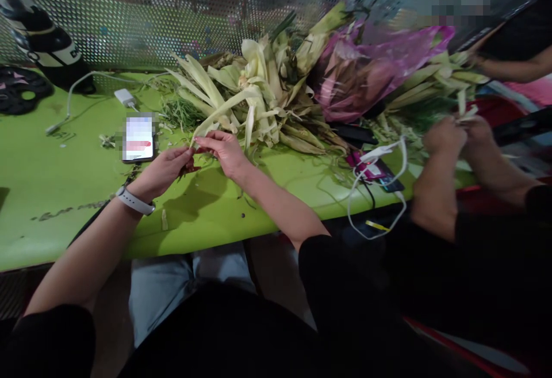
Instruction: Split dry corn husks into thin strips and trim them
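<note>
Yellow-green husk (pixel 221 114) between pinched fingers (pixel 209 142)

Green table (pixel 224 217) | on it: corn husks (pixel 263 96), phone (pixel 138 138), bottle (pixel 47 44), pink bag (pixel 353 79)

The surface (pixel 95 194) is smooth, with a soft plastic-like sheen along its near edge. The husks (pixel 263 90) look dry, papery and ribbed. The bag (pixel 345 79) is thin, crinkled, glossy, see-through plastic. Behind the far edge, the mesh (pixel 142 27) looks like perforated metal. The bottle (pixel 56 50) is smooth and shiny; the jeans (pixel 159 291) are cloth.
</note>
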The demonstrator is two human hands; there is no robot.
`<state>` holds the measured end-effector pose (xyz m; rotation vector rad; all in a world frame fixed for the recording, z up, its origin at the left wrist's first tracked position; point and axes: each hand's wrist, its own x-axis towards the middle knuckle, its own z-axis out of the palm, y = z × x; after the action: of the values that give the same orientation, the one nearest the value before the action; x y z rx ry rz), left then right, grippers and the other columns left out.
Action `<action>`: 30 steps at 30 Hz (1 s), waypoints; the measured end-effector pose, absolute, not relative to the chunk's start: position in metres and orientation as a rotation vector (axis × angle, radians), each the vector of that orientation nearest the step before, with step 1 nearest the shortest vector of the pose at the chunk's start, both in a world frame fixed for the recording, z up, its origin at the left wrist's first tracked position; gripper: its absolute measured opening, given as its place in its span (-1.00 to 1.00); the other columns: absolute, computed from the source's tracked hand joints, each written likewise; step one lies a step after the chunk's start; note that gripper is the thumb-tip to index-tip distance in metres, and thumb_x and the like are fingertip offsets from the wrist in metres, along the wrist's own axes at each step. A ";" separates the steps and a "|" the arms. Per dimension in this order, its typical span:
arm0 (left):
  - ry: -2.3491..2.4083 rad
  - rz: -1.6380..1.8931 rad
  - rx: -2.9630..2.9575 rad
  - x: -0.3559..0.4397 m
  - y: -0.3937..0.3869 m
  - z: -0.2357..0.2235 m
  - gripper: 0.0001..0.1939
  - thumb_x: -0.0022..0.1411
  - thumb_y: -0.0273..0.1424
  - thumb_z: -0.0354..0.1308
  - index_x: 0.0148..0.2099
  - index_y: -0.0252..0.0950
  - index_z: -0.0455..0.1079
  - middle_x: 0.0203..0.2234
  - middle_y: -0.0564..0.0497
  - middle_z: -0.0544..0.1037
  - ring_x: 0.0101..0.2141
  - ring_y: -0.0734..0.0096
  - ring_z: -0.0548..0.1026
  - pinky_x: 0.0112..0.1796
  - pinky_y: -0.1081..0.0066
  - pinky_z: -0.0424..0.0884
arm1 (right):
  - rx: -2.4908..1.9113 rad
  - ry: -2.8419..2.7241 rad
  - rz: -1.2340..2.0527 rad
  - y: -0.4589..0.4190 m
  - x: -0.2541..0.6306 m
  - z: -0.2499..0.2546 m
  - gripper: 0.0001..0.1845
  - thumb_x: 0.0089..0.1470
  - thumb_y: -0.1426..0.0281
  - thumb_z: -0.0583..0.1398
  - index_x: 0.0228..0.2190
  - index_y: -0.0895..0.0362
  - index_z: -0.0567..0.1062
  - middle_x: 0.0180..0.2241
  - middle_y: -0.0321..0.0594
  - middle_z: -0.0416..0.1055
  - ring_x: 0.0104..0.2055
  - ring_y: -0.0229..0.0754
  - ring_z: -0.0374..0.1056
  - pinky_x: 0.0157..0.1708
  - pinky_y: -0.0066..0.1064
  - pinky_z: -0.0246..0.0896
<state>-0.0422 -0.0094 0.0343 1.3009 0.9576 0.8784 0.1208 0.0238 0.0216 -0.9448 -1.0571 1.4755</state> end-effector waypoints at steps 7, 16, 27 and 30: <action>1.002 0.926 1.535 -0.038 -0.014 0.035 -0.65 0.33 -0.12 0.08 -0.39 -0.27 0.35 -0.53 0.06 0.33 -0.50 0.49 0.25 -0.44 0.45 0.21 | -0.916 -1.053 1.455 0.021 0.120 0.024 -0.78 -0.22 0.33 0.41 -0.61 0.10 0.48 -0.55 -0.39 0.40 -0.44 -0.37 0.29 -0.32 -0.45 0.24; 1.077 0.874 1.540 -0.039 -0.013 0.035 -0.72 0.32 -0.23 0.10 -0.36 -0.29 0.42 -0.53 0.04 0.39 -0.53 0.50 0.28 -0.47 0.46 0.24 | -0.947 -1.076 1.467 0.021 0.122 0.024 -0.77 -0.22 0.29 0.41 -0.58 0.09 0.48 -0.51 -0.37 0.43 -0.40 -0.33 0.34 -0.28 -0.41 0.28; 0.850 0.984 1.031 -0.048 -0.013 0.056 -0.80 0.29 -0.32 0.17 -0.33 -0.34 0.42 -0.59 0.13 0.23 -0.55 0.58 0.28 -0.17 0.34 0.52 | -0.879 -1.270 1.588 0.028 0.139 0.034 -0.67 -0.14 0.12 0.41 -0.44 0.11 0.56 -0.39 -0.29 0.51 -0.32 -0.29 0.39 -0.20 -0.37 0.30; 0.853 1.124 0.952 -0.056 -0.005 0.060 -0.83 0.32 -0.36 0.14 -0.32 -0.33 0.40 -0.58 0.13 0.26 -0.55 0.60 0.31 -0.21 0.37 0.53 | -0.985 -1.687 1.379 0.036 0.159 0.040 -0.69 -0.17 0.17 0.43 -0.43 0.12 0.59 -0.40 -0.26 0.52 -0.35 -0.24 0.37 -0.23 -0.32 0.27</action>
<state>-0.0561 -0.0050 0.0598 0.9518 0.8530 1.1239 0.1589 0.0362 0.0402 -0.9854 -1.6867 1.3787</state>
